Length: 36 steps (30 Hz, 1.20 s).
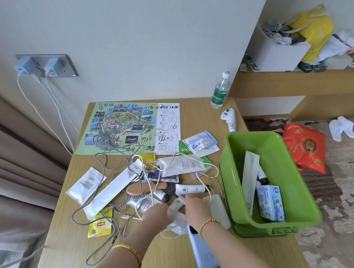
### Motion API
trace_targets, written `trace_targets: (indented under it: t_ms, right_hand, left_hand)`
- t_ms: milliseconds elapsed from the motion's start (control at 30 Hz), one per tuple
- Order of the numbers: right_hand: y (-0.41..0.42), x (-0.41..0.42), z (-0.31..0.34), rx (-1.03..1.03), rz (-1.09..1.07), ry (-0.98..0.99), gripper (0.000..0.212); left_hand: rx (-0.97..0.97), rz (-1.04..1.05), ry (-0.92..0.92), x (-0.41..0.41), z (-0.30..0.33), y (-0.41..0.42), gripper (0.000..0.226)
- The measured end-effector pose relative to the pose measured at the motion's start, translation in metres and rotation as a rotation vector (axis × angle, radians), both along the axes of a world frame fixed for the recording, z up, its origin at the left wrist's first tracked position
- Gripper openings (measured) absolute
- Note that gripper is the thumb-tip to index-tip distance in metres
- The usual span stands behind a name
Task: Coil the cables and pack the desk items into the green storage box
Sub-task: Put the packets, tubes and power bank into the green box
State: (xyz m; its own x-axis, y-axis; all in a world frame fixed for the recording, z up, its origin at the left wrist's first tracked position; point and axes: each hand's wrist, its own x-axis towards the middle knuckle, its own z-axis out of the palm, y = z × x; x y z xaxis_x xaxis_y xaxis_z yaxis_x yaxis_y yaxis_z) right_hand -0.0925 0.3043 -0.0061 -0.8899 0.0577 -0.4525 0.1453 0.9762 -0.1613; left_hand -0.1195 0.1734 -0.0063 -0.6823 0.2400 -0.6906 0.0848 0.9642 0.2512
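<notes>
- Reaching into the clutter near the desk's (187, 256) front edge: left hand (155, 213) and right hand (197, 205) side by side over a small white tube (176, 206); fingers blurred, grasp cannot be told.
- Green storage box (272, 150) at the right edge, partly overhanging; already holding a tissue pack (270, 202) and a long white sachet (249, 173).
- Grey braided cable (101, 177) and white cable (211, 173) uncoiled, looped over sachets and a wooden brush (145, 188).
- Risk: lifting any item likely to snag a loop and drag neighbours off; box liable to tip if nudged.
- Wood-grain top; wall chargers (39, 68) plugged in at left, curtain beside, patterned carpet at right.
</notes>
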Motion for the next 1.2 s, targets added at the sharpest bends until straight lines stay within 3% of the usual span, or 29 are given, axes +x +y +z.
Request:
trace_targets:
  t_ms: [67,167,300,500,533,633,733,833,900,1067,1200]
  right_hand:
    - [0.000,0.000,0.007,-0.072,-0.065,0.050,0.029]
    - [-0.003,-0.003,0.021,-0.195,-0.194,0.204,0.017]
    - [-0.005,-0.014,0.048,-0.375,-0.315,0.454,0.016]
    - [0.030,-0.024,0.102,-0.618,-0.603,0.707,0.029]
    - [0.042,-0.022,0.109,-0.628,-0.645,0.758,0.032]
    - [0.087,-0.011,0.123,-0.591,-0.771,0.854,0.037]
    - [0.133,0.004,0.124,-0.567,-0.882,0.806,0.039]
    - [0.170,0.023,0.117,-0.515,-0.876,0.561,0.042]
    - [0.185,0.032,0.111,-0.479,-0.840,0.410,0.041]
    - [0.199,0.037,0.101,-0.418,-0.775,0.276,0.037]
    - [0.199,0.030,0.098,-0.383,-0.688,0.192,0.026]
  left_hand:
    - [0.134,0.066,-0.043,-0.003,0.011,-0.001,0.027]
    - [0.456,0.350,-0.119,-0.007,0.029,-0.011,0.034]
    - [0.783,0.642,-0.057,-0.017,0.055,-0.017,0.033]
    - [0.950,0.513,0.117,-0.032,0.111,0.037,0.019]
    - [0.954,0.477,0.116,-0.032,0.119,0.051,0.015]
    - [0.976,0.326,0.142,-0.025,0.140,0.098,0.032]
    - [0.939,0.182,0.131,-0.014,0.150,0.140,0.034]
    - [0.913,0.245,-0.278,-0.009,0.150,0.171,0.033]
    - [0.816,0.232,-0.406,-0.007,0.145,0.188,0.034]
    - [0.587,0.113,-0.220,-0.003,0.129,0.220,0.041]
    - [0.402,-0.233,-0.096,0.000,0.124,0.227,0.041]
